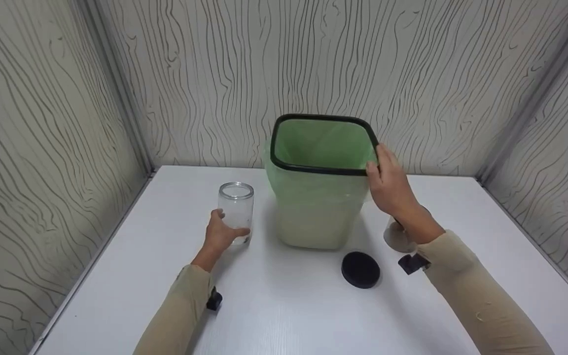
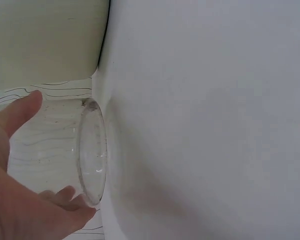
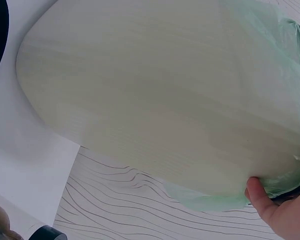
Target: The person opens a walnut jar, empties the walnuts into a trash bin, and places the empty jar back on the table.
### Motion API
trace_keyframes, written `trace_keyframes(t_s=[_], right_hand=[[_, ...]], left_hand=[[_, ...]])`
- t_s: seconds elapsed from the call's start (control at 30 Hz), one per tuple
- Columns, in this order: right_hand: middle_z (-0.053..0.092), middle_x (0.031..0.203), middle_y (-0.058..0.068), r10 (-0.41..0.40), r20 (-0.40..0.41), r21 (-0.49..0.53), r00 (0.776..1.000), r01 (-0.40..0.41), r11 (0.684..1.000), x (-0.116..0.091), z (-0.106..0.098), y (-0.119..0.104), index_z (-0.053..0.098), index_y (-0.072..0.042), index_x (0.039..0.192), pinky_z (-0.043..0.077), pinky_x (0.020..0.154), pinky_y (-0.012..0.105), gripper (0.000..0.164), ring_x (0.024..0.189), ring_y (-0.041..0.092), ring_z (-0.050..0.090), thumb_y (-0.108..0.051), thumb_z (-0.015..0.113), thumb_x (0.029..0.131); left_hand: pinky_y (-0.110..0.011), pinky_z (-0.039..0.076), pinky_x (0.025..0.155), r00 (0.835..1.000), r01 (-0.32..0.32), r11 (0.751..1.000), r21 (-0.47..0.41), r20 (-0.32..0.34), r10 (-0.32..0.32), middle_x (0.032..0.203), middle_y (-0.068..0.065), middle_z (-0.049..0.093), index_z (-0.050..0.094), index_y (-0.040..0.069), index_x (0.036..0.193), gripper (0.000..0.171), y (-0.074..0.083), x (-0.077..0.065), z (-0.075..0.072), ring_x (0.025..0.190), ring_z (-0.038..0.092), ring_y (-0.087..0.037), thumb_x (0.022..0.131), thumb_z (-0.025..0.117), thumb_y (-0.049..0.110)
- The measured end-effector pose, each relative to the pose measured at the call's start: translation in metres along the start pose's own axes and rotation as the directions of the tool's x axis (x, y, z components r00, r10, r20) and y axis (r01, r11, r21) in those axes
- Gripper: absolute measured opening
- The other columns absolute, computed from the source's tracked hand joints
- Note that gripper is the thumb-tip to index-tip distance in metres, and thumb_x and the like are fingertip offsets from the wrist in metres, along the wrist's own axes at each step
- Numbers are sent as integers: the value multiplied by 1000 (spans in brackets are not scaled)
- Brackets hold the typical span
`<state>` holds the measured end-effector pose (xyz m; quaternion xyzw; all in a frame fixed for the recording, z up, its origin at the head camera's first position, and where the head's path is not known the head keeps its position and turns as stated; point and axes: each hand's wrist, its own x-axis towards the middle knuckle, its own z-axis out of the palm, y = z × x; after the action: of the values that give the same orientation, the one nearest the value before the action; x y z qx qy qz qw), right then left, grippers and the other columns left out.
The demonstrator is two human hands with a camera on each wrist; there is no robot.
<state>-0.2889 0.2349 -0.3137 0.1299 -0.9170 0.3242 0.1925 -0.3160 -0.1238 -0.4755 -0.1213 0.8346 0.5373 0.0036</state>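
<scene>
My left hand point(image 1: 221, 235) grips a clear glass jar point(image 1: 238, 209), fingers and thumb on opposite sides of its lower part. The jar has no lid on and nothing shows inside it. In the left wrist view the jar's base point(image 2: 92, 152) is close over the table. My right hand point(image 1: 390, 185) holds the right side of a trash bin point(image 1: 313, 222) at its black rim, the thumb against the outer wall. A light green bag point(image 3: 285, 65) lines the bin and hangs folded over its outside. The bin stands to the right of the jar.
A round black lid point(image 1: 360, 269) lies on the white table point(image 1: 284, 305) in front of the bin. Partly hidden behind my right forearm is another clear jar point(image 1: 397, 239) with brownish contents. Patterned wall panels point(image 1: 205, 88) enclose the table's back and sides.
</scene>
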Motion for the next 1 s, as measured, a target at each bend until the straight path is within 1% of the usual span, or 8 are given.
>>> trace_keyframes(t_s=[0.2,0.37,0.6,0.8,1.0], right_hand=[[20,157,29,-15,-12,4,1000,15,1000,1,1,1,19,10,150,18,120,54,61,148,42,19,-27,32,103],[19,157,29,-7,-6,7,1000,7,1000,1,1,1,18,10,151,17,120,54,61,148,41,18,-26,32,103],[20,157,28,3,-11,-6,1000,-3,1000,0,1,0,18,9,151,18,120,54,60,148,41,19,-25,32,103],[20,158,27,7,-8,-9,1000,-8,1000,-1,1,0,18,8,151,17,120,54,60,148,41,18,-27,31,104],[19,158,27,9,-7,-14,1000,-9,1000,-1,1,0,17,7,152,17,120,54,62,148,41,18,-30,30,104]], left_hand=[[-51,29,117,1000,-10,1000,22,-4,11,155,-23,30,20,1,150,103,-3,0,-1,143,30,-41,72,85,23],[-51,29,116,1000,-12,999,51,-4,12,154,-24,31,19,0,150,104,-6,0,-2,143,31,-42,73,85,24],[-49,29,117,1000,-27,999,43,-8,27,154,-25,30,20,0,149,106,-7,2,-1,143,31,-42,70,85,23],[-50,30,116,999,-36,998,55,-21,37,152,-27,33,22,-1,148,105,-9,3,0,141,33,-43,69,86,23],[-51,29,117,999,-44,998,48,-16,45,152,-26,33,21,-1,149,105,-11,4,-1,141,32,-43,70,86,24]])
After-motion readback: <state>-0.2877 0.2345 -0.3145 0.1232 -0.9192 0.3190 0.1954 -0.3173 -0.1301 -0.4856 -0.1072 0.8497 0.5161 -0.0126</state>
